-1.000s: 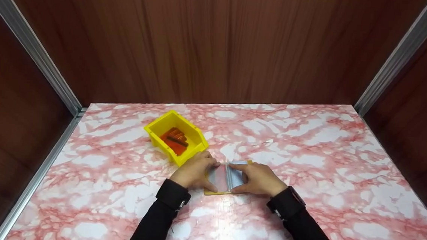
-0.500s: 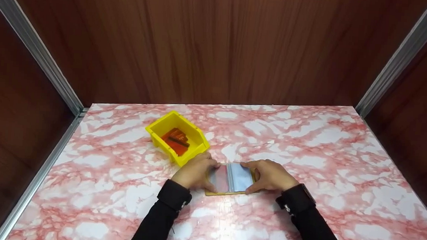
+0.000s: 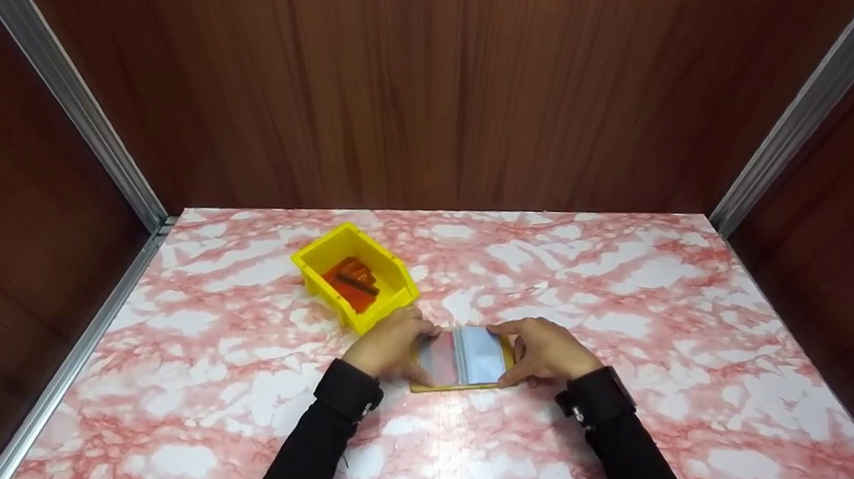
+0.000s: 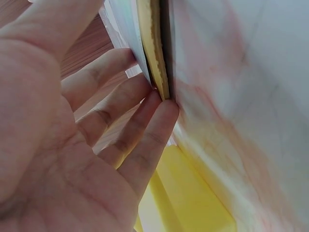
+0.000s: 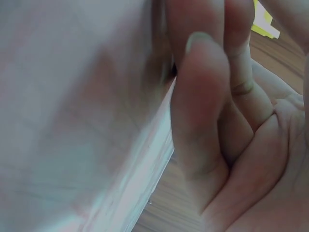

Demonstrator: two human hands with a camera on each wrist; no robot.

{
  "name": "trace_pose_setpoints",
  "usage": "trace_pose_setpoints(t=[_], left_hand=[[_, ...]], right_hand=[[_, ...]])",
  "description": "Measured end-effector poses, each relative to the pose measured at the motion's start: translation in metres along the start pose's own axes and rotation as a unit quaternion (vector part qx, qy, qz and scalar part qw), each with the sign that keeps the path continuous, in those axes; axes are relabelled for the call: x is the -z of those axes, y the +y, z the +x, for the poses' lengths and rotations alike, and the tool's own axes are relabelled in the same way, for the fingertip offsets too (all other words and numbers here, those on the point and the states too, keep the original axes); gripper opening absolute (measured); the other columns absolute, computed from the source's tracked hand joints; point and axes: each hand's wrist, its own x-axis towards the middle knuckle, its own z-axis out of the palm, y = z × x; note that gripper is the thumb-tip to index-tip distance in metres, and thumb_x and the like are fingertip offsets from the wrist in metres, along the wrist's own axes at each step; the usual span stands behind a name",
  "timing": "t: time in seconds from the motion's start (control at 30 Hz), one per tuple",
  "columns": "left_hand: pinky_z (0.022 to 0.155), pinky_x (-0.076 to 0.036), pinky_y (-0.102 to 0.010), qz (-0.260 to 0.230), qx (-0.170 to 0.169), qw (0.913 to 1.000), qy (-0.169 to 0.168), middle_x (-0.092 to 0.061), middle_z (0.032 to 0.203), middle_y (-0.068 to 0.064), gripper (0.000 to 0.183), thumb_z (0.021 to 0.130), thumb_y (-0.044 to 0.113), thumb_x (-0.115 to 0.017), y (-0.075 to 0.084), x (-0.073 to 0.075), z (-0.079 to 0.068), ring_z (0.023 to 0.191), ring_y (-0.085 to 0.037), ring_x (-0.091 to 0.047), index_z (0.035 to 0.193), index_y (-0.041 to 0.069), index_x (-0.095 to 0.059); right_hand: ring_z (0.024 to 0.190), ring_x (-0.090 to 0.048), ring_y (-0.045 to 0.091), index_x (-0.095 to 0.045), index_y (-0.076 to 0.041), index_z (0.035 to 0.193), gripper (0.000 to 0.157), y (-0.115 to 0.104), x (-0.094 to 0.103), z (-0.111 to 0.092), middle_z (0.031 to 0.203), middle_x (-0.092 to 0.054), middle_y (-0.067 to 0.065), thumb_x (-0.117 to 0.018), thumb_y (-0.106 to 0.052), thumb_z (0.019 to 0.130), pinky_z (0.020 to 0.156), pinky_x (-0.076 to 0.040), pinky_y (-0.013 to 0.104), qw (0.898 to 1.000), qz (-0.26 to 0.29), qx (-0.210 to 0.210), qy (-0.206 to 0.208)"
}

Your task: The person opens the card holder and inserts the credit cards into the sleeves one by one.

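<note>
The left hand (image 3: pixel 383 348) grasped the left end of a flat, yellow-edged piece (image 3: pixel 473 357), its thumb at the near edge and its fingers at the far one. In the left wrist view, the fingertips touched the end of the piece's yellow edge. The right hand (image 3: pixel 554 354) grasped the opposite end in the same way, thumb near and forefinger far, with its other fingers folded in. Between the two hands the piece lay low over the counter (image 3: pixel 658 368); whether it touched the surface could not be told. A ridge crossed its middle, with a greyish-pink half on the left and a pale blue half on the right.

Just beyond the left hand, a yellow bin (image 3: pixel 340 242) sat at an angle, holding orange-red pieces (image 3: pixel 352 294) and a dark bar (image 3: pixel 357 283). Black bands circled both wrists, below which ran black sleeves (image 3: pixel 299 456). The counter was marbled pink and white, and behind it rose a brown wood-grained wall (image 3: pixel 437 90) between metal strips (image 3: pixel 70 83).
</note>
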Motion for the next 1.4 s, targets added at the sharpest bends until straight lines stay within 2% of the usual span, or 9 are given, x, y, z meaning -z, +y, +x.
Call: trace_pose_setpoints(t=[0.57,0.77,0.83,0.9,1.0,1.07,1.13,1.27,1.4], left_hand=[[0.097,-0.049,-0.038,-0.006,-0.012,0.9998,0.013,-0.064,0.111,-0.008,0.068,0.070,0.032,-0.097,0.001,-0.001,0.000,0.104,-0.022,-0.055,0.128,0.008,-0.070],[0.101,-0.051,-0.043,-0.072,0.005,0.9974,0.009,-0.069,0.122,-0.011,0.063,0.080,0.032,-0.090,0.001,0.010,0.001,0.110,-0.025,-0.062,0.134,0.007,-0.067],[0.098,-0.052,-0.045,-0.095,0.013,0.9942,0.049,-0.070,0.119,-0.011,0.048,0.088,0.030,-0.084,-0.002,0.019,0.001,0.107,-0.027,-0.064,0.128,0.007,-0.069],[0.093,-0.053,-0.044,-0.106,0.023,0.9863,0.125,-0.071,0.110,-0.011,0.030,0.093,0.025,-0.079,-0.008,0.028,0.002,0.101,-0.027,-0.064,0.116,0.007,-0.072],[0.088,-0.052,-0.043,-0.077,0.056,0.9640,0.248,-0.068,0.100,-0.011,0.016,0.096,0.020,-0.075,-0.018,0.042,0.006,0.094,-0.028,-0.060,0.104,0.006,-0.071],[0.090,-0.052,-0.044,-0.049,0.095,0.9521,0.287,-0.066,0.102,-0.014,0.018,0.095,0.017,-0.075,-0.026,0.050,0.011,0.098,-0.032,-0.060,0.105,0.004,-0.069],[0.097,-0.051,-0.047,-0.023,0.136,0.9520,0.273,-0.065,0.113,-0.019,0.030,0.094,0.017,-0.076,-0.033,0.058,0.017,0.108,-0.037,-0.060,0.116,-0.001,-0.067],[0.110,-0.046,-0.049,0.011,0.211,0.9623,0.171,-0.057,0.136,-0.025,0.061,0.089,0.021,-0.082,-0.044,0.072,0.031,0.125,-0.042,-0.056,0.137,-0.007,-0.056],[0.107,-0.049,-0.048,0.025,0.270,0.9584,0.088,-0.064,0.128,-0.018,0.055,0.081,0.021,-0.088,-0.051,0.077,0.040,0.117,-0.036,-0.062,0.127,-0.001,-0.065]], right_hand=[[0.048,-0.064,0.016,-0.055,-0.018,0.150,0.089,0.000,0.005,0.000,0.068,-0.067,0.001,-0.096,-0.022,0.071,0.048,-0.050,0.028,1.000,0.009,-0.009,-0.008],[0.049,-0.063,0.016,-0.056,-0.018,0.150,0.090,0.001,0.003,-0.001,0.069,-0.066,-0.001,-0.097,-0.022,0.070,0.050,-0.048,0.028,1.000,-0.006,-0.013,-0.004],[0.049,-0.062,0.015,-0.056,-0.018,0.150,0.090,0.001,0.002,-0.001,0.069,-0.065,-0.001,-0.097,-0.022,0.070,0.051,-0.049,0.029,1.000,-0.009,-0.011,-0.004],[0.050,-0.063,0.016,-0.055,-0.019,0.150,0.090,0.000,0.001,-0.001,0.069,-0.065,-0.001,-0.097,-0.022,0.070,0.052,-0.049,0.029,1.000,-0.007,-0.007,-0.003],[0.050,-0.063,0.016,-0.055,-0.020,0.150,0.090,-0.001,0.001,-0.001,0.069,-0.065,-0.001,-0.097,-0.023,0.071,0.052,-0.050,0.030,1.000,-0.003,-0.004,-0.001],[0.050,-0.063,0.016,-0.056,-0.020,0.150,0.090,-0.001,0.000,-0.001,0.069,-0.064,-0.001,-0.097,-0.023,0.070,0.052,-0.050,0.030,1.000,-0.003,-0.004,0.002],[0.050,-0.061,0.015,-0.056,-0.019,0.150,0.090,0.000,0.000,-0.001,0.068,-0.064,-0.001,-0.097,-0.023,0.070,0.055,-0.050,0.029,1.000,-0.007,-0.002,0.002],[0.050,-0.059,0.014,-0.056,-0.017,0.150,0.089,0.000,0.000,-0.001,0.066,-0.064,-0.002,-0.096,-0.024,0.071,0.059,-0.048,0.028,1.000,-0.016,0.005,-0.002],[0.050,-0.061,0.015,-0.055,-0.019,0.150,0.089,-0.001,0.001,-0.001,0.066,-0.064,-0.003,-0.096,-0.024,0.072,0.058,-0.048,0.028,1.000,-0.019,0.003,-0.004]])
